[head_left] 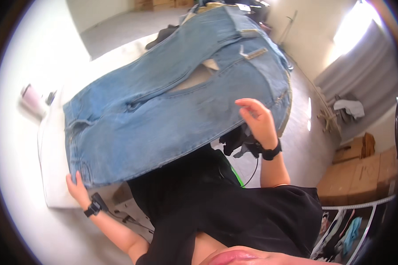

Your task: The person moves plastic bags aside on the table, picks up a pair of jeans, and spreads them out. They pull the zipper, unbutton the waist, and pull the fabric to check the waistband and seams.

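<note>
A pair of light-blue jeans [132, 132] lies spread across a white table [57, 185], waistband to the left and legs stretching to the far right. The leg ends show pale folded-back hems. At the near corner of the waistband, beside a front pocket, my left hand [77, 192] grips the fabric edge between thumb and fingers; part of the grip is hidden. My right hand [260, 121] is over the near leg's lower edge, fingers loosely bent and apart, holding nothing. Whether it brushes the denim I cannot tell.
A pink cylindrical object [32, 99] stands at the table's left end. Dark cloth [163, 36] lies behind the jeans. Cardboard boxes [358, 174] and a rack of clothes [340, 234] are at the right. Cables [128, 216] hang below the table edge.
</note>
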`<action>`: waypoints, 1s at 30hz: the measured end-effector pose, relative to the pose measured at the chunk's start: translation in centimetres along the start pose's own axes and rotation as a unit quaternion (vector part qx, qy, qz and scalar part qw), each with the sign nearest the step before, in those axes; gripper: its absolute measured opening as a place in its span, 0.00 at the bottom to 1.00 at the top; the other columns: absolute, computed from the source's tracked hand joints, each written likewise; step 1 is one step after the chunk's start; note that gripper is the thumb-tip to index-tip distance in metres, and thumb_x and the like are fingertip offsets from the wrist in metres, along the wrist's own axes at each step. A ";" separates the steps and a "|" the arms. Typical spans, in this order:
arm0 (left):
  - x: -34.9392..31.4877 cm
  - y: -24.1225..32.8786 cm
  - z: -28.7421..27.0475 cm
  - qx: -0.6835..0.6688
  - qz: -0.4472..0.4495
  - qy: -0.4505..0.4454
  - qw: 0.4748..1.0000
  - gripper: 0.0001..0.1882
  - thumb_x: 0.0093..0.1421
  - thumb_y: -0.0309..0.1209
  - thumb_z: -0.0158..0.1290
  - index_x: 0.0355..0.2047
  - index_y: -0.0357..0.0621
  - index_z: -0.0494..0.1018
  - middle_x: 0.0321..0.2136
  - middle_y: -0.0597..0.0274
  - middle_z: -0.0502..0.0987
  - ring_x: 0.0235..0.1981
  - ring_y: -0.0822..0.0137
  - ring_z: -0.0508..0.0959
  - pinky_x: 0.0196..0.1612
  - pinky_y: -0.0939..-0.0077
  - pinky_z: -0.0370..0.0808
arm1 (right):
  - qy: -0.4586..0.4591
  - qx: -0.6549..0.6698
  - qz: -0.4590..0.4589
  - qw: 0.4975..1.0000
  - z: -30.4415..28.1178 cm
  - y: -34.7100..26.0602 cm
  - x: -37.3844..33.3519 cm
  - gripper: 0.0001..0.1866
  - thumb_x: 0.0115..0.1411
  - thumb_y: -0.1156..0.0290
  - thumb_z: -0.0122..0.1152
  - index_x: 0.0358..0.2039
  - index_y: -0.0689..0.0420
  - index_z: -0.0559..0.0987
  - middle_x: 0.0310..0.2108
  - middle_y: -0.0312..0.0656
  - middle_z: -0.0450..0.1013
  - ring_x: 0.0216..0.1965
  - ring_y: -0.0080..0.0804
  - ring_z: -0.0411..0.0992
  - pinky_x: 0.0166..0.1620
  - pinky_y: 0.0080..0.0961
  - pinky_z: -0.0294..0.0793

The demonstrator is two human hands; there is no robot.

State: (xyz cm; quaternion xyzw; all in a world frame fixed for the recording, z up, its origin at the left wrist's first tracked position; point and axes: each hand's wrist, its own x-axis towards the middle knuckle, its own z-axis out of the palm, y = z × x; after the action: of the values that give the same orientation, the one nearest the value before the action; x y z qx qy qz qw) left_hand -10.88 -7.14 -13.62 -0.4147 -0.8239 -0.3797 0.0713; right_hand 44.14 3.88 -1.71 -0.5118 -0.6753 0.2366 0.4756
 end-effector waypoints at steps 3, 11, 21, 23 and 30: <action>0.2 2.6 0.0 -0.009 -0.027 -0.046 0.999 0.21 0.53 0.39 0.51 0.37 0.32 0.64 0.33 0.47 0.70 0.36 0.55 0.68 0.44 0.70 0.63 | 0.129 -0.084 -0.029 0.988 -5.7 1.8 0.4 0.10 0.48 0.77 0.54 0.34 0.58 0.75 0.34 0.39 0.72 0.36 0.27 0.69 0.39 0.20 0.66; 0.5 1.4 0.8 -0.025 0.004 -0.013 1.000 0.21 0.53 0.39 0.50 0.37 0.31 0.65 0.33 0.47 0.70 0.36 0.57 0.69 0.44 0.71 0.63 | 0.153 -0.317 0.057 0.934 -12.4 10.2 7.5 0.30 0.41 0.60 0.63 0.44 0.60 0.68 0.40 0.53 0.69 0.41 0.43 0.68 0.42 0.31 0.67; 0.7 4.1 -0.5 -0.056 -0.003 0.067 0.996 0.16 0.51 0.35 0.53 0.31 0.34 0.66 0.26 0.53 0.70 0.29 0.61 0.68 0.37 0.73 0.65 | 0.093 -0.371 0.037 0.923 -17.5 5.3 12.7 0.22 0.48 0.56 0.56 0.32 0.66 0.73 0.25 0.52 0.71 0.28 0.38 0.69 0.33 0.28 0.66; 0.3 6.0 -1.1 -0.113 0.013 0.119 0.986 0.14 0.50 0.34 0.53 0.29 0.34 0.66 0.24 0.55 0.69 0.27 0.64 0.68 0.34 0.74 0.65 | 0.155 -0.282 -0.025 0.947 -19.8 5.7 14.6 0.22 0.51 0.55 0.55 0.34 0.65 0.73 0.28 0.44 0.72 0.30 0.30 0.69 0.36 0.25 0.66; -2.6 8.6 -2.1 -0.100 -0.101 -0.098 0.985 0.11 0.51 0.32 0.53 0.28 0.36 0.67 0.21 0.60 0.68 0.25 0.70 0.67 0.31 0.77 0.65 | 0.075 -0.314 0.093 0.942 -25.8 11.7 20.3 0.21 0.51 0.57 0.55 0.36 0.63 0.73 0.32 0.46 0.72 0.33 0.32 0.71 0.37 0.24 0.67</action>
State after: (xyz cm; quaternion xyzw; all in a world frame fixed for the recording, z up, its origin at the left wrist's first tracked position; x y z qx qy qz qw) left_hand -3.32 -7.05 -8.42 -0.3694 -0.8226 -0.4229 -0.0898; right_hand 71.94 22.39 8.28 -0.7119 -0.6272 0.0163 0.3156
